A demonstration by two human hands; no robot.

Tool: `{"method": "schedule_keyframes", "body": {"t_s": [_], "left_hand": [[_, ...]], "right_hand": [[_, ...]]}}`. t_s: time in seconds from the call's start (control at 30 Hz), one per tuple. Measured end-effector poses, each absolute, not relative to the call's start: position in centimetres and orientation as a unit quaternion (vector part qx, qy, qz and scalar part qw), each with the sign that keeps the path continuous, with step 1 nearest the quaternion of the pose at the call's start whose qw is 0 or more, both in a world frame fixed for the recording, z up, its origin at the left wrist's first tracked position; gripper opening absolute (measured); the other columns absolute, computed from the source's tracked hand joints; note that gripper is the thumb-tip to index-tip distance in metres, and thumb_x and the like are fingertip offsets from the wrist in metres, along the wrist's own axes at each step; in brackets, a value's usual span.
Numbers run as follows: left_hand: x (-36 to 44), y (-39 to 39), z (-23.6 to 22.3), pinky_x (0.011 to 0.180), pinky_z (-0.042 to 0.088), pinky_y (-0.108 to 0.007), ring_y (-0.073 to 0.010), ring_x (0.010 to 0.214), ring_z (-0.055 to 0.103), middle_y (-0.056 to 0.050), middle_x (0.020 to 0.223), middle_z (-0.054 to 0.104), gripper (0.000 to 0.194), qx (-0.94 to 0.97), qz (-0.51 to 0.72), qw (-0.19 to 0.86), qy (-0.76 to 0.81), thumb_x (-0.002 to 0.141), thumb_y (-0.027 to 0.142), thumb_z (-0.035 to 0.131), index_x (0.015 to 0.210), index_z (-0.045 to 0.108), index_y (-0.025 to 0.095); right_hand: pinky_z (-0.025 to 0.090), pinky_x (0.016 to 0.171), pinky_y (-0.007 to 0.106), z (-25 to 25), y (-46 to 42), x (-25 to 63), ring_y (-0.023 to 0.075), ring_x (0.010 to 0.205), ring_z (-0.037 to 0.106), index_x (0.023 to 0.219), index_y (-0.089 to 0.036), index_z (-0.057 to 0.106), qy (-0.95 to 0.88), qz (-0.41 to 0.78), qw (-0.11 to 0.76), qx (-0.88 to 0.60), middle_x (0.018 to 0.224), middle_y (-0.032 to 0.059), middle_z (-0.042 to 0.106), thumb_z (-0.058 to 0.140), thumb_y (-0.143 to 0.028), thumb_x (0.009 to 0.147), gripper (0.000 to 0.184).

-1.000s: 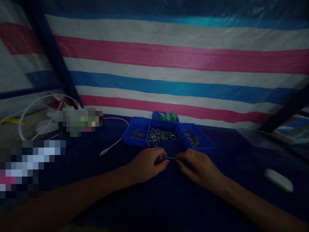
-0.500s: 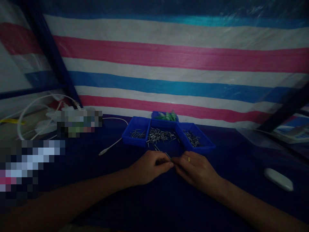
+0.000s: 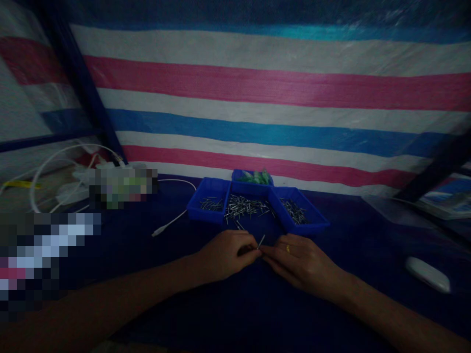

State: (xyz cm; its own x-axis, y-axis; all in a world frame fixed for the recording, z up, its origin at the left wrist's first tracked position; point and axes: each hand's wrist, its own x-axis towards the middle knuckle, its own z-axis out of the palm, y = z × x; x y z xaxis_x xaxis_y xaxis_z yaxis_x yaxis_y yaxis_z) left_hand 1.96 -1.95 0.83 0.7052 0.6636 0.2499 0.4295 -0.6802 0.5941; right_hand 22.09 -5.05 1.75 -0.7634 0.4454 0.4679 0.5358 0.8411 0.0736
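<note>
Thumb and fingers of my left hand [image 3: 230, 255] are closed in a pinch. A short, thin metal rod [image 3: 261, 240] sticks up at a slant from where the fingertips of both hands meet. My right hand [image 3: 300, 260], with a gold ring on one finger, is also closed, its fingertips pressed at the rod's lower end. That end is hidden by the fingers. Just beyond the hands lies a loose pile of similar metal rods [image 3: 246, 207] on the dark blue table. A few stray rods [image 3: 240, 225] rest close to my left hand.
Blue bins with metal rods stand left [image 3: 206, 214] and right [image 3: 311, 226] of the pile. A rear blue bin [image 3: 252, 187] holds green pieces in clear plastic. A white cable [image 3: 167, 225] lies left; a white rounded object [image 3: 427, 274] lies right. Striped sheeting hangs behind.
The rod has turned from lying level between the hands to slanting upward. My hands have come together, fingertips now meeting. Stray rods near my left hand have come into view.
</note>
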Motion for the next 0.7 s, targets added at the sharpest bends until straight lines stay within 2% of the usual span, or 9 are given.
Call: {"method": "schedule_keyframes", "body": {"t_s": [0.13, 0.37, 0.5, 0.7], "left_hand": [[1.63, -2.01, 0.82, 0.060, 0.039, -0.020, -0.0099, 0.066, 0.052, 0.001, 0.071, 0.055, 0.014, 0.913, 0.222, 0.194, 0.281, 0.085, 0.024, 0.050, 0.077, 0.057, 0.015], [1.36, -1.76, 0.73, 0.061, 0.040, -0.020, -0.0104, 0.068, 0.054, 0.001, 0.073, 0.057, 0.013, 0.924, 0.210, 0.160, 0.278, 0.085, 0.025, 0.052, 0.080, 0.058, 0.015], [1.27, -1.45, 0.66, 0.063, 0.041, -0.020, -0.0110, 0.071, 0.054, 0.000, 0.076, 0.058, 0.012, 0.921, 0.231, 0.131, 0.285, 0.085, 0.025, 0.052, 0.085, 0.058, 0.015], [1.18, -1.42, 0.80, 0.069, 0.043, -0.023, -0.0132, 0.078, 0.055, -0.002, 0.083, 0.059, 0.018, 0.940, 0.225, 0.035, 0.255, 0.089, 0.026, 0.045, 0.093, 0.058, 0.016]], "right_hand": [[0.046, 0.058, 0.027, 2.05, -4.92, 22.49, 0.0145, 0.066, 0.056, 0.103, -0.010, 0.058, -0.907, -0.069, 0.263, -0.322, 0.074, 0.0069, 0.061, 0.042, -0.021, 0.090, 0.024], [0.045, 0.061, 0.027, 1.83, -4.38, 22.41, 0.0144, 0.067, 0.056, 0.094, -0.014, 0.060, -0.925, 0.001, 0.187, -0.330, 0.073, 0.0048, 0.060, 0.038, -0.024, 0.092, 0.025], [0.045, 0.064, 0.027, 1.53, -4.29, 22.44, 0.0143, 0.070, 0.056, 0.094, -0.014, 0.060, -0.919, 0.019, 0.175, -0.354, 0.076, 0.0051, 0.060, 0.037, -0.025, 0.092, 0.025], [0.045, 0.064, 0.027, 1.14, -4.25, 22.45, 0.0148, 0.069, 0.057, 0.093, -0.014, 0.059, -0.904, 0.051, 0.165, -0.390, 0.076, 0.0051, 0.059, 0.038, -0.024, 0.091, 0.023]]}}
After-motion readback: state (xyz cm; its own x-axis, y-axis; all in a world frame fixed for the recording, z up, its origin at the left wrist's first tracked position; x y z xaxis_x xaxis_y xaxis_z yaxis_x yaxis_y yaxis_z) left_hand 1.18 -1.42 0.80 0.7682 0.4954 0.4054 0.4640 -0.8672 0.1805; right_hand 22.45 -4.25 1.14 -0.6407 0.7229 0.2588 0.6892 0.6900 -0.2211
